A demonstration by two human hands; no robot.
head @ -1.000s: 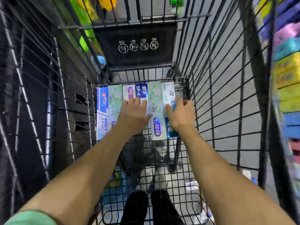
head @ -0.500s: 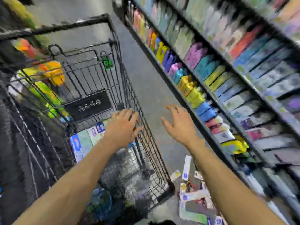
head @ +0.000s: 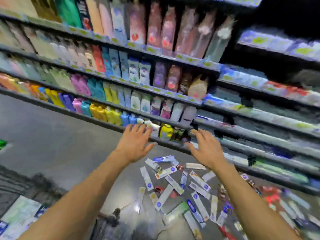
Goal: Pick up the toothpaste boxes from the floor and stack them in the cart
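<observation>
Several toothpaste boxes, mostly white with blue marks, lie scattered on the grey floor in front of the shelves. My left hand hovers above their far edge with fingers spread and holds nothing. My right hand is beside it to the right, also spread and empty. Both hands are well above the boxes. At the bottom left, a corner of the cart shows, with boxes lying flat inside. The picture is blurred by motion.
Store shelves full of colourful bottles and packs run across the back and right, close behind the scattered boxes. Open grey floor lies to the left. A dark cart wheel sits at the bottom middle.
My view has swung from the cart to the right, onto the floor and shelves. Both hands left the boxes in the cart and now reach out over the scattered pile, empty.
</observation>
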